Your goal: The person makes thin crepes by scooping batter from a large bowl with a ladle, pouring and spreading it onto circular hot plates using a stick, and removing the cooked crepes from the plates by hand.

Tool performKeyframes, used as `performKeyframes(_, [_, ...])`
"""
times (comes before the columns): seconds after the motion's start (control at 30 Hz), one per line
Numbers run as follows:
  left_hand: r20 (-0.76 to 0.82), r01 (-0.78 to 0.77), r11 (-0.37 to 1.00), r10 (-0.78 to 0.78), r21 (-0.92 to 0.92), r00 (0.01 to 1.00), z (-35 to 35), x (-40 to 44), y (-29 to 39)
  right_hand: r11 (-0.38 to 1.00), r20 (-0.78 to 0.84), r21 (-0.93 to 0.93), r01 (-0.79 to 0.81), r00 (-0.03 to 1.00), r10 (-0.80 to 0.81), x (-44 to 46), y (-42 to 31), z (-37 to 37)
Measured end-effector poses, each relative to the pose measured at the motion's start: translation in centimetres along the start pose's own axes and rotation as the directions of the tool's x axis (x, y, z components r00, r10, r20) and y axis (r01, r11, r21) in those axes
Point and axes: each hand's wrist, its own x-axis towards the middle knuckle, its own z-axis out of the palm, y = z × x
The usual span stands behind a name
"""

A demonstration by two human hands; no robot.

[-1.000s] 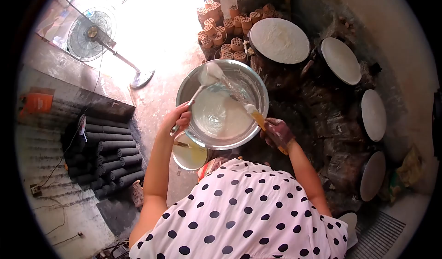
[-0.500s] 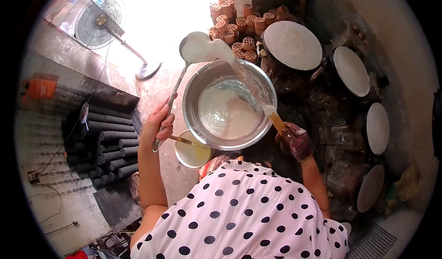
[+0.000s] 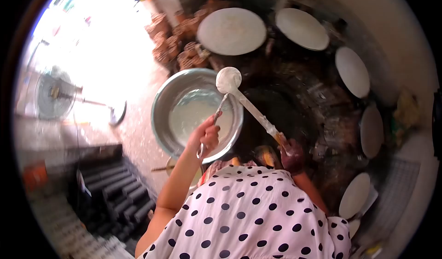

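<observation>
A large metal basin (image 3: pixel 161 116) holds whitish liquid. Over its right part, my left hand (image 3: pixel 208 137) is closed round the handle of a metal ladle (image 3: pixel 223 106). My gloved right hand (image 3: pixel 291 155), right of the basin, grips a long stick (image 3: pixel 258 115) with a yellowish handle and a white-coated shaft. The ladle's round white head and the stick's upper end meet above the basin's right rim; which lies on top is hard to tell. A smaller container (image 3: pixel 195 178) is partly hidden behind my left forearm.
Round white-topped plates (image 3: pixel 231 31) curve along the back and right. Perforated reddish-brown cylinders (image 3: pixel 161 42) stand behind the basin. Dark ridged cylinders (image 3: pixel 122 190) are stacked at the lower left, and a standing fan (image 3: pixel 55 93) is at the far left.
The view has turned toward the right, so the basin appears further left. The ladle and stick have moved from the basin's far side to its right rim.
</observation>
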Motion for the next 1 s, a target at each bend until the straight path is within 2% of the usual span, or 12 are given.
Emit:
performKeyframes(0.07, [-0.107,-0.067,0.823,0.153,0.564,0.982,1.6,2.9,-2.5,0.965,-0.035,0.092,-0.247,0.967,0.251,-4.1,2.5,-0.6])
performKeyframes(0.17, [-0.056,0.013,0.629,0.048,0.777,0.997,2.7,8.8,-6.3,0.902,-0.118,0.059,-0.429,0.894,0.433,-7.0,4.3,-2.9])
performKeyframes(0.3, [-0.182,0.449,0.831,-0.41,0.329,0.893,7.2,21.3,-10.6,0.797,-0.22,0.082,-0.599,0.769,0.601,-10.6,9.5,-0.4])
performKeyframes(0.43, [-0.015,0.108,0.339,-0.265,0.934,0.964,10.2,25.1,-19.7,0.728,-0.403,0.184,-0.66,0.625,0.669,-14.7,14.1,-3.0])
performKeyframes(0.5, [-0.061,0.194,0.338,-0.367,0.921,0.928,11.7,30.2,-23.8,0.611,-0.366,0.188,-0.769,0.522,0.77,-15.1,17.1,-3.5])
performKeyframes(0.57, [-0.128,0.799,0.583,-0.79,0.149,0.6,11.9,40.0,-29.5,0.451,-0.3,0.189,-0.872,0.386,0.872,-18.8,20.2,-1.8])
performKeyframes(0.6, [-0.195,0.813,0.554,-0.79,0.178,0.581,14.4,42.8,-32.4,0.527,-0.45,0.128,-0.841,0.424,0.786,-22.2,22.6,1.3])
performKeyframes(0.67, [-0.238,0.824,0.463,-0.803,0.327,0.546,17.3,46.6,-37.7,0.571,-0.607,0.043,-0.82,0.433,0.666,-27.9,25.2,0.9])
performKeyframes(0.7, [-0.243,0.833,0.44,-0.814,0.336,0.528,19.3,47.0,-40.0,0.386,-0.389,-0.123,-0.914,0.402,0.829,-30.7,24.8,-0.7])
performKeyframes(0.77, [-0.185,0.229,-0.021,-0.664,0.973,0.724,23.3,45.7,-43.8,0.202,-0.148,-0.31,-0.929,0.257,0.955,-32.3,24.2,-4.8])
performKeyframes(0.8, [-0.127,0.075,-0.105,-0.688,0.992,0.714,23.7,46.6,-45.6,0.182,-0.334,-0.238,-0.954,0.257,0.907,-32.2,25.3,-7.6])
performKeyframes(1.0, [-0.282,0.335,-0.102,-0.785,0.937,0.551,22.4,56.2,-60.5,0.17,-0.617,0.046,-0.984,0.105,0.78,-29.4,36.7,-14.5])
